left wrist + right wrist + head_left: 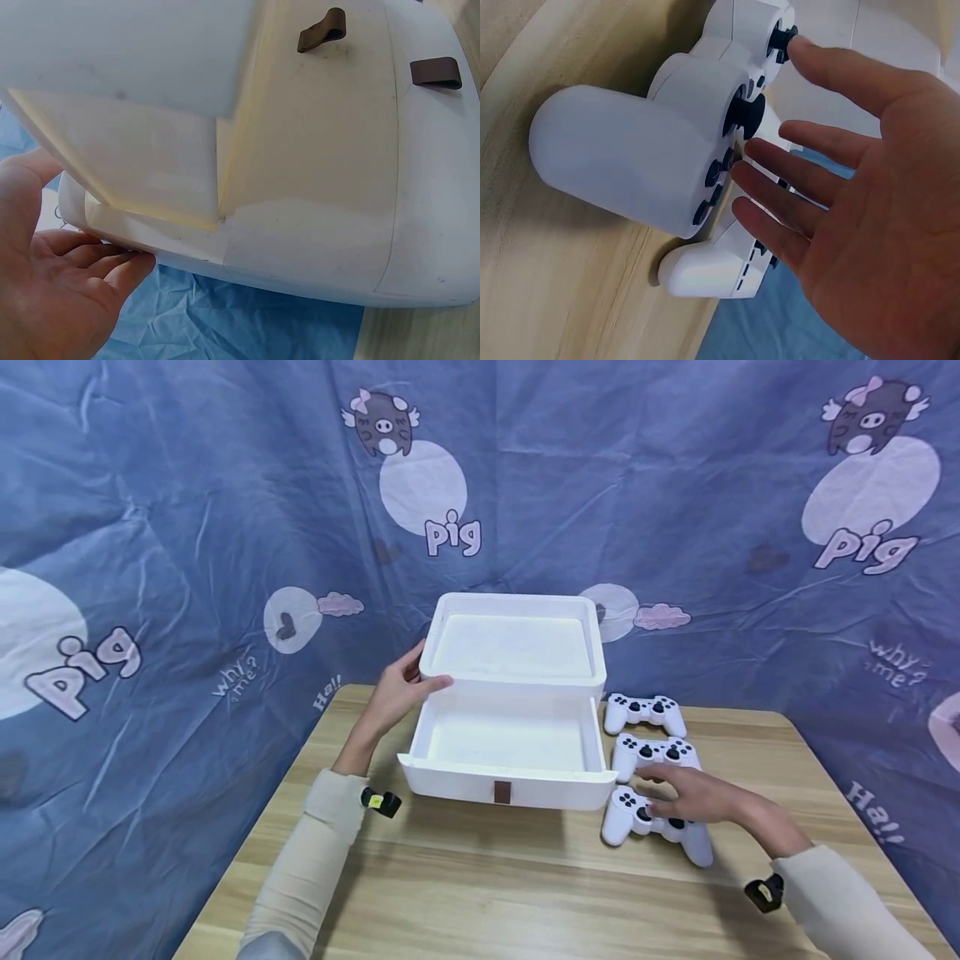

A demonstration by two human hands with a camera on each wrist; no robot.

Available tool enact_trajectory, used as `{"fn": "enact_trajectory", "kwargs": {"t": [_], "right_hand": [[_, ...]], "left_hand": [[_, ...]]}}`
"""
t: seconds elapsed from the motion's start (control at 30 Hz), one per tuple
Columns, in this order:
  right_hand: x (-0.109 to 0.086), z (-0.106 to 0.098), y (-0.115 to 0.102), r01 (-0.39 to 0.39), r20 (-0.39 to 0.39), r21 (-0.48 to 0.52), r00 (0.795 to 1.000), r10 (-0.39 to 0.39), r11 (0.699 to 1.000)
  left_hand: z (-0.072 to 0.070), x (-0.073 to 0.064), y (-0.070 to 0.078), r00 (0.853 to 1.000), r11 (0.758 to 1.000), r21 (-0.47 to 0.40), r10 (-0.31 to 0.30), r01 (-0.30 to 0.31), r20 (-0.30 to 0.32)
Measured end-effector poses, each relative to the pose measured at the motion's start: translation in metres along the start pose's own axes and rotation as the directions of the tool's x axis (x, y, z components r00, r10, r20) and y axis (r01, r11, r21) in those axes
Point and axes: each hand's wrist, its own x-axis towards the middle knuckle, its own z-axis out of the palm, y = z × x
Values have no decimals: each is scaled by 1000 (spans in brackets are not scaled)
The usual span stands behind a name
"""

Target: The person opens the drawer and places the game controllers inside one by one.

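A white drawer cabinet [517,603] stands at the table's back, its top shaped like a shallow tray. One drawer [442,783] with a brown pull tab is out toward me. My left hand [396,695] grips the cabinet's left side, thumb over the edge by the drawer; the left wrist view shows its fingers [112,266] against the side wall. Three white game controllers lie in a row right of the cabinet: a back one [645,710], a middle one [626,760] and a front one [618,822]. Above the front two hovers my right hand [693,793], fingers spread, holding nothing.
Lower brown pull tabs [436,73] show on the cabinet's front. The wooden table [465,893] ends at a blue patterned cloth [525,485] behind and at the sides. The out-slid drawer juts over the tabletop close to the controllers.
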Motion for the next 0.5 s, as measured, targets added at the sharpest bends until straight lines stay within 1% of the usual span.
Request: {"fn": "enact_trajectory", "kwargs": {"t": [0.17, 0.23, 0.3, 0.37, 0.43, 0.5], "right_hand": [[-4, 4, 0, -30, 41, 75, 999, 27, 997], [-5, 7, 1, -26, 49, 90, 999, 22, 996], [-4, 11, 3, 4, 42, 71, 999, -7, 997], [-3, 14, 5, 41, 22, 21, 999, -41, 999], [-2, 18, 7, 53, 5, -24, 999, -52, 998], [0, 20, 7, 35, -5, -64, 999, -35, 997]], "left_hand": [[2, -1, -1, 1000, 1000, 1, -1, 1, 3], [2, -1, -2, 1000, 1000, -1, 2, -2, 1], [2, -1, -2, 1000, 1000, -4, 10, -10, -1], [2, -1, -2, 1000, 1000, -4, 12, -12, -4], [2, 0, -2, 1000, 1000, -4, 10, -10, -3], [2, 0, -2, 1000, 1000, -4, 3, -3, -1]]}}
